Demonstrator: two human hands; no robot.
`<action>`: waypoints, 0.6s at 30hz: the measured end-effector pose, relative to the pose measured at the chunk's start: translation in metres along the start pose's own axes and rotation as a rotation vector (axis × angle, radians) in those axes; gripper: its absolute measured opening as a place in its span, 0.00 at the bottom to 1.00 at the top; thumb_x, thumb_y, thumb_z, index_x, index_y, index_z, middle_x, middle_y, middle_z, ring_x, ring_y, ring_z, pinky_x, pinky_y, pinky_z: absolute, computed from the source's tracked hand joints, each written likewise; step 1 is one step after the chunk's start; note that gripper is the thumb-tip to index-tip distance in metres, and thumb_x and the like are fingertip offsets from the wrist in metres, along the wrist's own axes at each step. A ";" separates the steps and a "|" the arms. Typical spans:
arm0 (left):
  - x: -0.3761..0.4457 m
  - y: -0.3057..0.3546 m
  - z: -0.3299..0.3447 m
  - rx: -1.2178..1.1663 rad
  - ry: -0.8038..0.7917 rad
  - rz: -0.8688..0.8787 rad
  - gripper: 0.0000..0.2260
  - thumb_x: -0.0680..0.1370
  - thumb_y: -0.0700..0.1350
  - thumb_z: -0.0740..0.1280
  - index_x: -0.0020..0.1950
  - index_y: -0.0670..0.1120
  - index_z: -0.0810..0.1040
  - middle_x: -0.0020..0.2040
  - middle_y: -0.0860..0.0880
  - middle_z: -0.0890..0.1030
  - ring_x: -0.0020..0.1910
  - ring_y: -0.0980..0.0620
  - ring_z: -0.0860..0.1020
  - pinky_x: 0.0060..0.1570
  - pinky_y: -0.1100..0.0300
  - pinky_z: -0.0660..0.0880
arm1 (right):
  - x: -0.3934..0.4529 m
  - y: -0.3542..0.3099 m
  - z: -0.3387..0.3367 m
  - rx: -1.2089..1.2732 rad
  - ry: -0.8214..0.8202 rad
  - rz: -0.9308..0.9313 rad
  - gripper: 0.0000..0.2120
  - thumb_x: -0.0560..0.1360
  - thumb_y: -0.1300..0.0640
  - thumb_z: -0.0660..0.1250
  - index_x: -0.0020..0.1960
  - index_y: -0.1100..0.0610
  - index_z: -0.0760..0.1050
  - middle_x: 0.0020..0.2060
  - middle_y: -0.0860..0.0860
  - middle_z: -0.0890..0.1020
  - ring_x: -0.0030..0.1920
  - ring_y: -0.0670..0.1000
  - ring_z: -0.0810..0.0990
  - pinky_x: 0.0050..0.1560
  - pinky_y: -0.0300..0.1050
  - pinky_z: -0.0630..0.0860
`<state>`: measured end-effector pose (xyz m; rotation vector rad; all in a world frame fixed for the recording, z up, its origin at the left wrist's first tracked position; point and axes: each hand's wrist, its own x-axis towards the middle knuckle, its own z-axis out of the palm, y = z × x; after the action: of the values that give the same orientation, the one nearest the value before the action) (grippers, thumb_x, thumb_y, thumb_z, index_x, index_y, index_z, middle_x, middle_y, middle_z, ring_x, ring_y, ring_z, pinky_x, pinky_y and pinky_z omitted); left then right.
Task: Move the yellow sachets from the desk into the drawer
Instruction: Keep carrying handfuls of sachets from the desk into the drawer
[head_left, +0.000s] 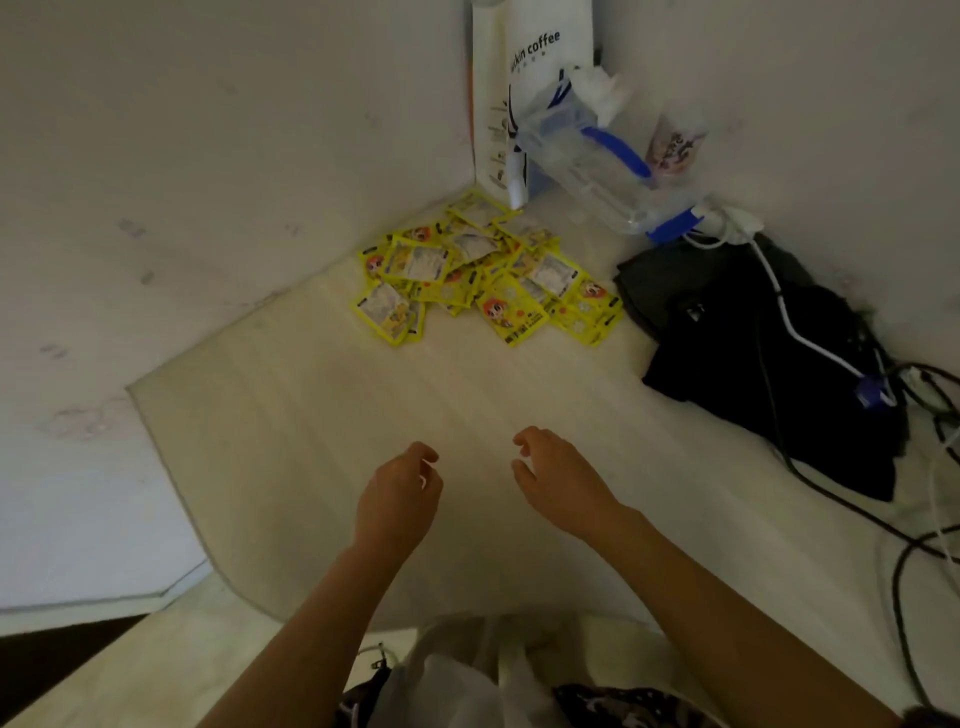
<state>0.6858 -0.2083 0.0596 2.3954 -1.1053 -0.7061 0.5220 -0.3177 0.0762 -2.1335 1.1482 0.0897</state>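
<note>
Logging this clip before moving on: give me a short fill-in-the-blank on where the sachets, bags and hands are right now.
1. The sachets lie in a pile on the ____.
2. The paper bag behind the pile bears the word ____.
3. Both the left hand and the right hand hold ____.
4. The black bag lies to the ____ of the pile.

Missing words: desk; coffee; nothing; right

Counts on the pale desk
One heap of overlapping yellow printed sachets, too many to count; one white paper coffee bag; two bare hands.
</note>
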 end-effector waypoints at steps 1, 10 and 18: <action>0.012 -0.003 -0.006 0.006 -0.009 0.004 0.09 0.78 0.44 0.62 0.57 0.51 0.76 0.46 0.51 0.81 0.46 0.50 0.79 0.44 0.55 0.76 | 0.010 -0.005 -0.002 0.002 0.000 0.012 0.17 0.80 0.52 0.57 0.67 0.57 0.66 0.61 0.54 0.74 0.60 0.54 0.74 0.58 0.47 0.73; 0.114 -0.020 -0.049 0.128 -0.054 0.116 0.12 0.75 0.40 0.64 0.57 0.48 0.76 0.53 0.49 0.81 0.54 0.46 0.78 0.51 0.51 0.76 | 0.088 -0.029 -0.021 -0.024 -0.013 0.056 0.17 0.79 0.53 0.58 0.66 0.57 0.67 0.60 0.55 0.75 0.61 0.55 0.74 0.59 0.50 0.73; 0.193 -0.009 -0.070 0.331 -0.095 0.188 0.20 0.74 0.35 0.62 0.65 0.46 0.72 0.65 0.47 0.73 0.64 0.44 0.70 0.54 0.49 0.73 | 0.161 -0.020 -0.055 -0.080 0.018 0.089 0.18 0.79 0.54 0.60 0.66 0.59 0.66 0.61 0.57 0.72 0.61 0.58 0.72 0.58 0.51 0.73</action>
<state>0.8407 -0.3433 0.0572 2.4977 -1.5707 -0.6183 0.6204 -0.4574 0.0688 -2.1562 1.2701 0.1599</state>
